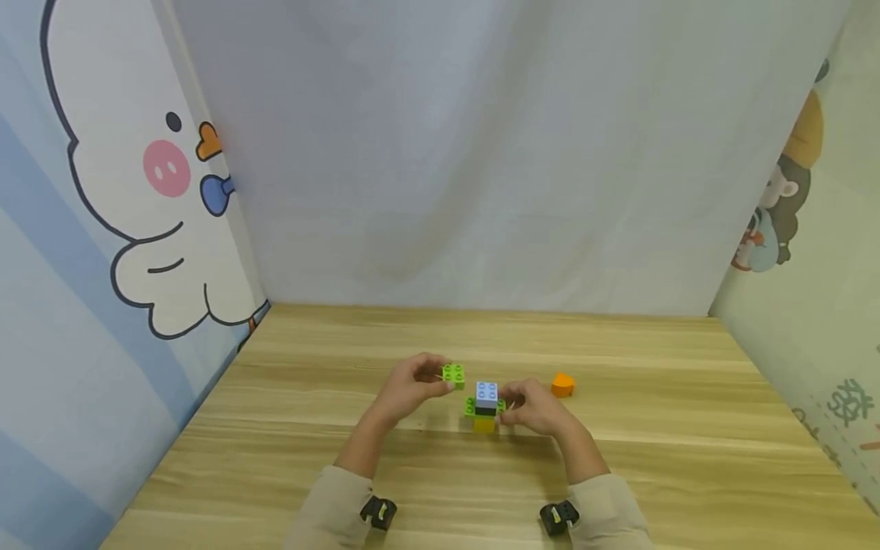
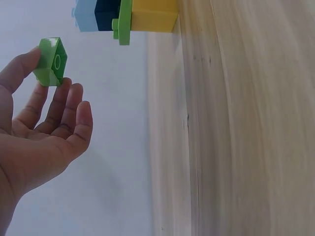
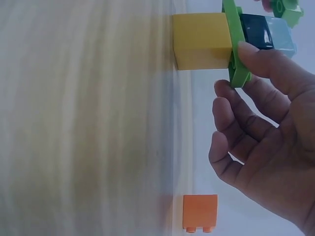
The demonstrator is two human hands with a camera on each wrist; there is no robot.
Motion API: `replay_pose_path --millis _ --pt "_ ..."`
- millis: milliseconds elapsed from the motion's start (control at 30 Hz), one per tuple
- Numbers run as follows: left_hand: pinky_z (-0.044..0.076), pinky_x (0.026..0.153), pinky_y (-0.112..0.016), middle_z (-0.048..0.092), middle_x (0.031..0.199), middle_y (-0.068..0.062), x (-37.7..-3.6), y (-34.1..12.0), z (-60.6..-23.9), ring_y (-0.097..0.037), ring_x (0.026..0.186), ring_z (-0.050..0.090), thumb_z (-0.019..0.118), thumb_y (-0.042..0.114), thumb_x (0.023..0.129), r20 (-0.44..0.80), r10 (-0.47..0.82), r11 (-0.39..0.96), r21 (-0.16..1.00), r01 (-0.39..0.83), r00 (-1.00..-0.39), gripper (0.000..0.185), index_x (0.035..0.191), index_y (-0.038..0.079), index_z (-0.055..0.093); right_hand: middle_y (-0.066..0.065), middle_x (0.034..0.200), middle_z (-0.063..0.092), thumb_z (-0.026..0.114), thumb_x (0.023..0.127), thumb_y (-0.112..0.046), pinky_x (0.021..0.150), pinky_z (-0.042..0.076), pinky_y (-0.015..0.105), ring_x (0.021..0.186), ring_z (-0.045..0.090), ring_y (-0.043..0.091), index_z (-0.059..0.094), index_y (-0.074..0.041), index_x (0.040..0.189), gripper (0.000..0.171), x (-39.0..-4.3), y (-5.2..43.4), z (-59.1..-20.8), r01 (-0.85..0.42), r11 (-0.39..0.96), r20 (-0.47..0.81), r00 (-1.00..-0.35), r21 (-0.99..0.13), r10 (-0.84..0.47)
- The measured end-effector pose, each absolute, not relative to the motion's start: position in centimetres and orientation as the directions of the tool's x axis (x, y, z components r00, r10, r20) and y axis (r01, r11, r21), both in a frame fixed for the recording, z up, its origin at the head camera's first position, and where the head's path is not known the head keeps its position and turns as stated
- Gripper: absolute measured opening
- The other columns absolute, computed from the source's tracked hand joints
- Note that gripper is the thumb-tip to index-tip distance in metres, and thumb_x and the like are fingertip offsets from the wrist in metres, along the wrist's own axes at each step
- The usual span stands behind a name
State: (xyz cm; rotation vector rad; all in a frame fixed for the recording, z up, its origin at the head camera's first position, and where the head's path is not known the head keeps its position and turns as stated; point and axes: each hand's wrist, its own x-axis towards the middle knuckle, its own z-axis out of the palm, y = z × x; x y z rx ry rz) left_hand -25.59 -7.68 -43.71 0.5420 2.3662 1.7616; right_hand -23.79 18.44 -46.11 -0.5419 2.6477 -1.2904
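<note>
A small brick stack (image 1: 485, 406) stands on the wooden table (image 1: 440, 473): yellow base, green plate, dark brick, light blue brick on top. My right hand (image 1: 532, 406) pinches the green plate (image 3: 235, 46) at the stack's right side. My left hand (image 1: 412, 384) holds a small green brick (image 1: 454, 374) in its fingertips, just up and left of the stack. In the left wrist view the green brick (image 2: 50, 62) sits between thumb and fingers, with the stack (image 2: 125, 17) beyond it. In the right wrist view the yellow base (image 3: 202, 40) rests on the table.
An orange brick (image 1: 562, 384) lies on the table right of my right hand, also in the right wrist view as an orange brick (image 3: 200, 212). Cartoon-printed panels (image 1: 117, 214) wall the left and right sides, and a grey cloth (image 1: 481, 153) hangs behind.
</note>
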Motion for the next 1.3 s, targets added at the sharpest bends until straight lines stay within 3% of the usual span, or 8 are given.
replay_pose_path --millis 667,1300 --pt "0.058 0.085 -0.033 0.070 0.114 -0.017 -24.8 -5.4 -43.5 -0.021 0.097 0.066 0.077 0.008 0.091 0.106 0.381 0.195 0.962 0.193 -0.918 0.038 0.126 -0.006 0.066 0.010 0.094 0.071 0.077 0.083 0.001 0.074 0.053 0.030 0.083 0.061 0.016 0.069 0.013 0.113 0.033 -23.7 18.5 -46.0 -0.239 0.511 0.020 -0.917 -0.825 -0.397" --pt "0.056 0.089 -0.037 0.068 0.121 -0.015 -24.5 -3.7 -44.1 -0.024 0.106 0.064 0.074 0.009 0.096 0.108 0.378 0.182 0.965 0.188 -0.920 0.039 0.132 -0.001 0.065 0.009 0.098 0.071 0.076 0.087 -0.001 0.077 0.056 0.034 0.084 0.062 0.017 0.070 0.010 0.115 0.031 -23.3 18.7 -45.5 -0.232 0.510 0.010 -0.916 -0.828 -0.401"
